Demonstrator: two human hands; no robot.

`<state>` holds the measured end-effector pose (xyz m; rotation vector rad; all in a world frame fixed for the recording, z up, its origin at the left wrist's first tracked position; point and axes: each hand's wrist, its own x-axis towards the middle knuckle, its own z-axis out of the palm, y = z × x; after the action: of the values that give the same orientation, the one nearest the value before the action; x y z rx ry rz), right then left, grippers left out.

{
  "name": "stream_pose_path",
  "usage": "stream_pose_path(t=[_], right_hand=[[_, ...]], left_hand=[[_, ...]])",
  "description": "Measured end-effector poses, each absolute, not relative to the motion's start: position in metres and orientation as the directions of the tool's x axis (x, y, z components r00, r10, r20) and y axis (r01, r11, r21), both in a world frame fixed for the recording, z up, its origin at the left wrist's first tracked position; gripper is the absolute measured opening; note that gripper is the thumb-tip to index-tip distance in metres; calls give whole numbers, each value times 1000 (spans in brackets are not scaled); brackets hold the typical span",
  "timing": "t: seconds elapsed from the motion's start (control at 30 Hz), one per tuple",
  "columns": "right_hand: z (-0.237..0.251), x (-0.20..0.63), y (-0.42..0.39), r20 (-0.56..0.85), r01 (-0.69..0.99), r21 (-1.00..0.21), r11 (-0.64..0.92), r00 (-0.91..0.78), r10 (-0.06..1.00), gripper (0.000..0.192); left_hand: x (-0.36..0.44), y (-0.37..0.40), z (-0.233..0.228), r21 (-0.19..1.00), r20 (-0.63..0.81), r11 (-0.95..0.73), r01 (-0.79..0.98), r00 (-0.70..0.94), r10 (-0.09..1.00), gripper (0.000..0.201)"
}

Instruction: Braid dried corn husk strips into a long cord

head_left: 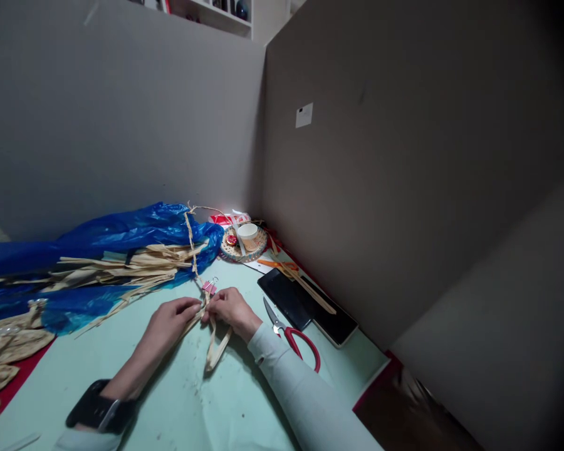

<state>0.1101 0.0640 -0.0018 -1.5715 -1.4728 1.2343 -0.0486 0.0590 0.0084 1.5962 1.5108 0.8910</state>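
Observation:
Both my hands meet at a pale strip of dried husk (215, 360) near the middle of the table. My left hand (173, 318) is closed, pinching the strip where it runs down to the left. My right hand (232, 310) pinches it too, and a folded loop hangs below those fingers. Just above the fingertips a pink binder clip (209, 287) grips the work. From the clip a twisted cord (191, 241) of the same material runs up over the blue bag. Parts of the strip between my fingers are hidden.
Red-handled scissors (294, 335) lie open right of my right hand, beside two dark phone-like devices (286, 297) with strips on top. A blue plastic bag (136, 222) holds husk strips (136, 266). A woven tray (256, 255) with a cup (248, 233) stands at the back corner by grey partitions.

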Motion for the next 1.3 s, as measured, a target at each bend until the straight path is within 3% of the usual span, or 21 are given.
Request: stream_pose_path(t=[0.17,0.4,0.7,0.83,1.3], right_hand=[[2,111,62,-208,388,-908,-157,-93,974,11],[6,113,59,-187,490,-865,-103,-125,974,16],[17,114,47,-97,705,-707,56,-176,980,15],[16,113,43,-44,782,-610,129,-196,980,22],[31,108,29,66,878,-417,235,-228,971,28]], left_hand=[[-28,68,-10,962,-156,112,250,163,974,34],[-32,61,-3,965,-226,208,157,101,969,35],[-37,63,-24,926,-301,288,244,18,953,30],[-36,63,-22,915,-311,301,268,-7,950,30],[-31,66,-28,900,-208,210,381,-46,977,28]])
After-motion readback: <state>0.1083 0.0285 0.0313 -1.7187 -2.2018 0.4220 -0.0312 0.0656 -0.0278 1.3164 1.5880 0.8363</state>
